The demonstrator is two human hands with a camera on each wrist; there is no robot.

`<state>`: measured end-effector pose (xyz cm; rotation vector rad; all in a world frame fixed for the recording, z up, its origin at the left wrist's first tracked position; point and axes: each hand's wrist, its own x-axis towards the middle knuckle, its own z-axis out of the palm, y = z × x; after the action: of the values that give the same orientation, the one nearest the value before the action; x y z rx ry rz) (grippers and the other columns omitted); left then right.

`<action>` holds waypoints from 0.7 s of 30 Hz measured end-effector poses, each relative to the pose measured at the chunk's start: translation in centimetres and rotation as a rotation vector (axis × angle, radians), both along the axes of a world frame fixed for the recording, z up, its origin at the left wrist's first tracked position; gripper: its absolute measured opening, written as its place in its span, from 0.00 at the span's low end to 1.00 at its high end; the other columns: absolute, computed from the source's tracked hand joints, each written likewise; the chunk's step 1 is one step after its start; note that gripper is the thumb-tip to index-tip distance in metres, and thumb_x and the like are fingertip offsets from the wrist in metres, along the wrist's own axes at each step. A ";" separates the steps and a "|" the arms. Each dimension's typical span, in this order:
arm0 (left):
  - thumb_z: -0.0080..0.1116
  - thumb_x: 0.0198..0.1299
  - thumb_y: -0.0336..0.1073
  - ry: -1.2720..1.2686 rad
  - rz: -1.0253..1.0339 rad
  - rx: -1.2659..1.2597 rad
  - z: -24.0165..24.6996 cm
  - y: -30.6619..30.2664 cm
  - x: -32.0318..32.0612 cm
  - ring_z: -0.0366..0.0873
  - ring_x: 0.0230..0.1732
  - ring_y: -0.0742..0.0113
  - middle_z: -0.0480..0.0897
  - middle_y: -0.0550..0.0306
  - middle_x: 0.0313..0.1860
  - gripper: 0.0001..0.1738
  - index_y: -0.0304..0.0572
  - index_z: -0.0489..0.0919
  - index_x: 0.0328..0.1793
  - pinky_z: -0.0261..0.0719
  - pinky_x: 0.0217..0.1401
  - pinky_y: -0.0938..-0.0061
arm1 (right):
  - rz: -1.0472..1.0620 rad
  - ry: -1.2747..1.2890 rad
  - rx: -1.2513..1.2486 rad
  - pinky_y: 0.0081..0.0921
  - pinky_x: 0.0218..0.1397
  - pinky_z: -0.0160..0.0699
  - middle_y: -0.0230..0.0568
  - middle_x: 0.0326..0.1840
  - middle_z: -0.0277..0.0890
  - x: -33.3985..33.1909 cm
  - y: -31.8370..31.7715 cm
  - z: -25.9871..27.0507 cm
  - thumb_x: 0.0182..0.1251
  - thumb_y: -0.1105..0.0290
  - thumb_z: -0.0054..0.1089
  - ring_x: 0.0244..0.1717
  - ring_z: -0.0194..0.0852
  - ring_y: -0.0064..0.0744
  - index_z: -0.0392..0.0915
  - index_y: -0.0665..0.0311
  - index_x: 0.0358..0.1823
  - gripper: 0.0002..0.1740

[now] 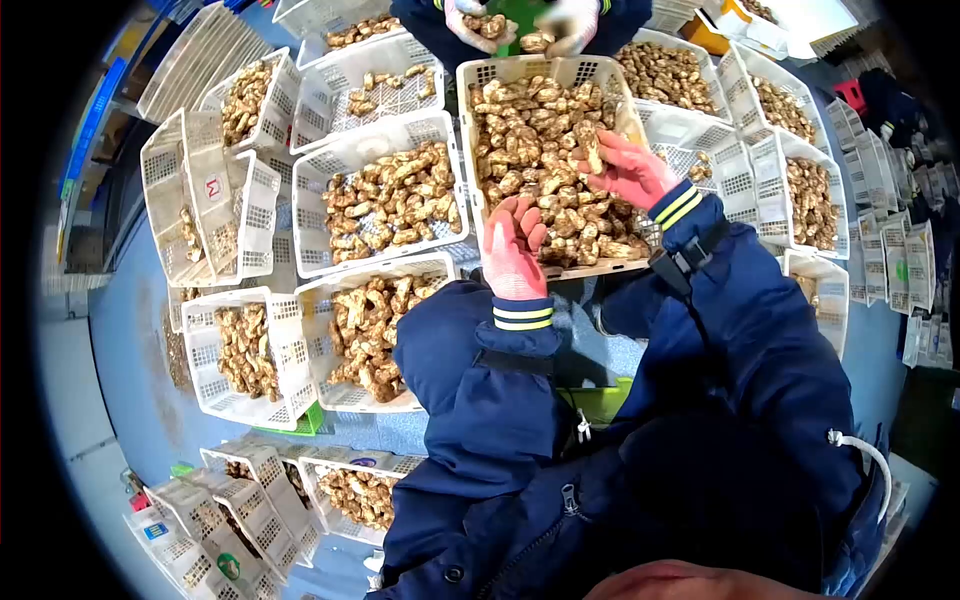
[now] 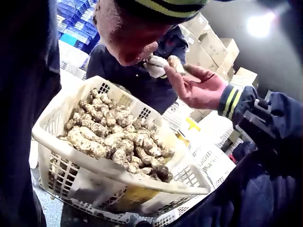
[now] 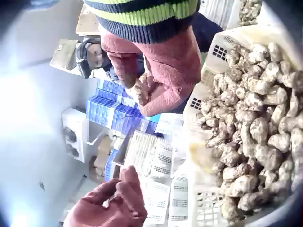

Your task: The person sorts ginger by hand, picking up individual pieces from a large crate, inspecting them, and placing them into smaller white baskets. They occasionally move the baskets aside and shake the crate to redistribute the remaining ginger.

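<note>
My right hand (image 1: 632, 170), in a pink glove, pinches a brown-and-white mushroom (image 1: 588, 147) by the stem between thumb and fingers. It holds this mushroom above the right side of a white plastic crate (image 1: 472, 150) heaped with similar mushrooms (image 1: 540, 130). In the right wrist view the same mushroom (image 3: 140, 90) shows between the gloved fingers. My left hand (image 1: 515, 250), also pink-gloved, is at the crate's near left part, its fingers loosely bent. Seen from the right wrist, that left hand (image 3: 111, 203) holds no mushroom that shows.
Across the crate another person's white-gloved hands (image 1: 570, 22) hold mushrooms. More white crates (image 1: 300, 190) of mushrooms stand to the left, and others (image 1: 765, 190) to the right. Stacked crates (image 1: 205, 540) are at lower left. Cardboard boxes (image 2: 208, 47) are piled behind the other person.
</note>
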<state>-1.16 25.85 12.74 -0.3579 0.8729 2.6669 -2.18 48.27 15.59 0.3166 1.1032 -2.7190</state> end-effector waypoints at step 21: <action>0.45 0.62 0.44 0.027 -0.211 -0.064 -4.0 0.6 -0.7 0.74 0.45 0.60 0.75 0.52 0.46 0.20 0.36 0.68 0.53 0.74 0.46 0.69 | -0.201 -0.105 -0.024 0.35 0.50 0.71 0.41 0.45 0.67 0.2 1.7 -4.4 0.59 0.80 0.46 0.49 0.69 0.42 0.51 0.65 0.63 0.29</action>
<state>-1.86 26.46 8.76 -0.2312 0.9501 2.4600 -1.94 49.98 11.19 0.5885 1.0622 -2.8468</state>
